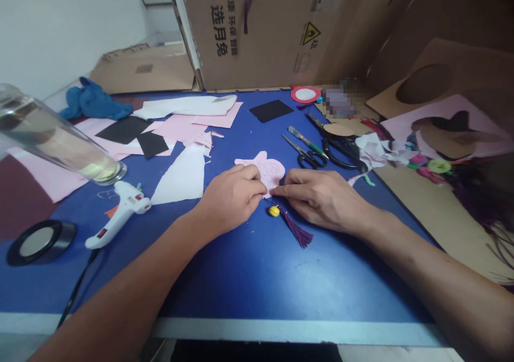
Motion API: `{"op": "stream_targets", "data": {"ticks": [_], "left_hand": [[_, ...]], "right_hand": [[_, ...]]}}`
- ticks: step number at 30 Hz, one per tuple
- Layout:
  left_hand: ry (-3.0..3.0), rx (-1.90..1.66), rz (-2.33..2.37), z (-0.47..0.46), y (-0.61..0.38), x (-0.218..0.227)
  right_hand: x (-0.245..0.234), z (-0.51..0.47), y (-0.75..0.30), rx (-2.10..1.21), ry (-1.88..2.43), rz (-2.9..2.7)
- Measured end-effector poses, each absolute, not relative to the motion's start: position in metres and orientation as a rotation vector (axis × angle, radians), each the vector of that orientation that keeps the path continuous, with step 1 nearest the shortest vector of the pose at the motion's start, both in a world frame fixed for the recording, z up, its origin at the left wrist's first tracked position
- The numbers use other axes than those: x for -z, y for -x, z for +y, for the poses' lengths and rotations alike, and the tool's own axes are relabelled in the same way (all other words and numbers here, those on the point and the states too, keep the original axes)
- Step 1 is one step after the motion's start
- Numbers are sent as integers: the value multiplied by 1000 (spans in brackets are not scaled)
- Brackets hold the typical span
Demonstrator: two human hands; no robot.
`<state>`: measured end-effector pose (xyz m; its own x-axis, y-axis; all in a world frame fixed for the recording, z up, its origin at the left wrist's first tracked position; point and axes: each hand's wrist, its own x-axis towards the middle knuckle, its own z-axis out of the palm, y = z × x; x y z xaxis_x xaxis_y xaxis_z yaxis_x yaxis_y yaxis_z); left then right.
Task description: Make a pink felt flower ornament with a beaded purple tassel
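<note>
A small pink felt cutout (270,170) with rounded lobes lies on the blue table, faint lines drawn across it. My left hand (233,197) is closed on its lower left edge, thumb and curled fingers pressed together there. From the other side, my right hand (327,197) grips the lower right edge, its index fingertip against the felt and the other fingers folded under. Just below the cutout are a yellow bell (274,211) and a purple tassel (297,230), joined by a dark cord whose upper end goes under the felt.
At left stand a white hot glue gun (120,215), a roll of black tape (40,242) and a tall clear bottle (60,137). Felt scraps (182,174) spread behind my left hand. Scissors (307,154), a seam-ripper-like tool (307,141) and black pliers (339,153) lie beyond my right hand.
</note>
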<state>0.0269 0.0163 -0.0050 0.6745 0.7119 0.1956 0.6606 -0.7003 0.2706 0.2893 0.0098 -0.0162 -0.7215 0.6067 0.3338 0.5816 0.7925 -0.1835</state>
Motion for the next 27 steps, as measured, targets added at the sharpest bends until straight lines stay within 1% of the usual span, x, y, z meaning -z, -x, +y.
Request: {"op": "stream_targets", "data": {"ticks": [12,18,24,27], "left_hand": [[-2706,-434,1100,16,-25,6],[-2725,-383,1091,15,-25,3],[-2743,-336,1097,15,-25,1],[-2737,-364,1097,15,-26,2]], "right_hand": [[14,7,-286,-107,916,-2599],[7,5,-286,-206,984,-2572],[-2,-6,-279,-412,1027,-2513],[0,-14,-271,-422,1107,-2481]]}}
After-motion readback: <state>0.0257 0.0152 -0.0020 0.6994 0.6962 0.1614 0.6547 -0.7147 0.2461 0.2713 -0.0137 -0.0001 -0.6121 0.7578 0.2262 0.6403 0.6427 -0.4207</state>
